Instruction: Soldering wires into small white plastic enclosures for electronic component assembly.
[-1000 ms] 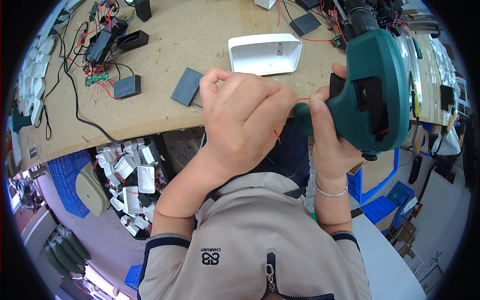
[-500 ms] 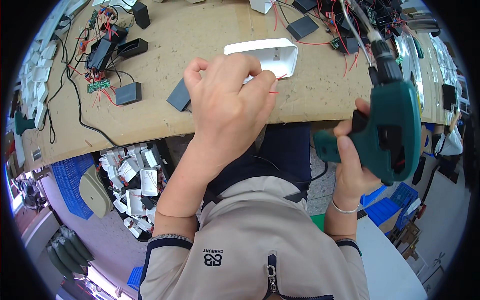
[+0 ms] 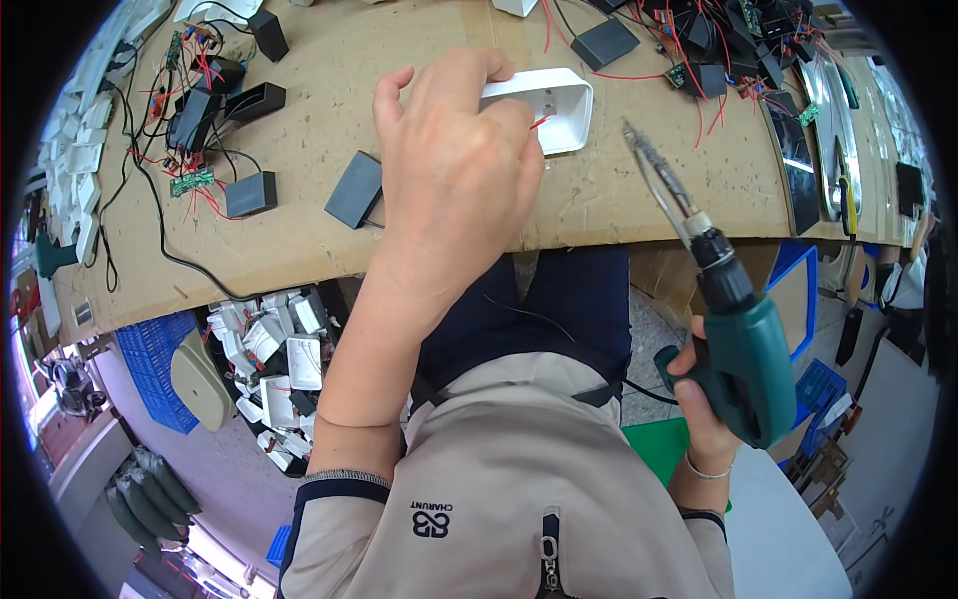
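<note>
So this is a head cam, the left one of a side-by-side pair, aimed steeply down over the wearer's zip-neck shirt [image 3: 539,439], which takes up the lower middle. Left hand [image 3: 454,150] and right hand [image 3: 707,427] are pretty close to the lens. Upright, not mirrored, so picture left = wearer's left. Super wide fisheye too: black curved rim, front edge of the workbench [image 3: 639,200] bowed, even floor [image 3: 215,479] off to the side.

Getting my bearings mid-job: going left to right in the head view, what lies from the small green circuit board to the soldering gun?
Green circuit board, dark grey box, second dark grey box, left hand, open white box, green soldering gun.
</note>
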Demonstrator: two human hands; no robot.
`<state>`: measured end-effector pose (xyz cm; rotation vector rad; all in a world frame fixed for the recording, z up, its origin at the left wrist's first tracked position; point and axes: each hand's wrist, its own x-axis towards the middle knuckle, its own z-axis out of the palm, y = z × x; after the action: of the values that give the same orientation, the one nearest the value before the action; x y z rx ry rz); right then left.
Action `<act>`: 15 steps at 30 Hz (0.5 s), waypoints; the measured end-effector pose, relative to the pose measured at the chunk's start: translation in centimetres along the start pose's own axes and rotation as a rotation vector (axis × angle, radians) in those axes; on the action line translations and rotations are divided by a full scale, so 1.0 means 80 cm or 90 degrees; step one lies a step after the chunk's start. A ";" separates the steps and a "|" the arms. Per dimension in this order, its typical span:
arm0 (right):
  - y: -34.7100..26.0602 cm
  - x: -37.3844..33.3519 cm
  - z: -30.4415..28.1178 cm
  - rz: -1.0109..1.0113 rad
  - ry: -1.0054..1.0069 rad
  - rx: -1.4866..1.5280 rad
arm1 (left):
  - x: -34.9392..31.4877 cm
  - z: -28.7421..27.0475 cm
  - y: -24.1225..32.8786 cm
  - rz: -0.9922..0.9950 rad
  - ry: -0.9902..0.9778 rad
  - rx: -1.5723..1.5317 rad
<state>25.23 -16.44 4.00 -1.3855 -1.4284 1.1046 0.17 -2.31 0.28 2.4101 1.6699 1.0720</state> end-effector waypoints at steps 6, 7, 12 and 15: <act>0.007 0.008 0.009 -0.037 -0.021 -0.069 | 0.002 0.011 -0.003 0.029 0.025 -0.029; 0.007 0.010 0.010 -0.019 -0.026 -0.037 | 0.002 0.012 -0.004 0.037 0.030 -0.024; 0.007 0.015 0.016 0.027 -0.027 0.039 | 0.003 0.015 -0.003 0.032 0.025 -0.005; 0.010 0.017 0.017 0.017 -0.021 0.042 | 0.003 0.017 -0.003 0.031 0.024 0.004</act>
<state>24.06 -15.17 2.87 -1.3488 -1.3877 1.1874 0.79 -1.55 -0.73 2.4612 1.6365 1.1279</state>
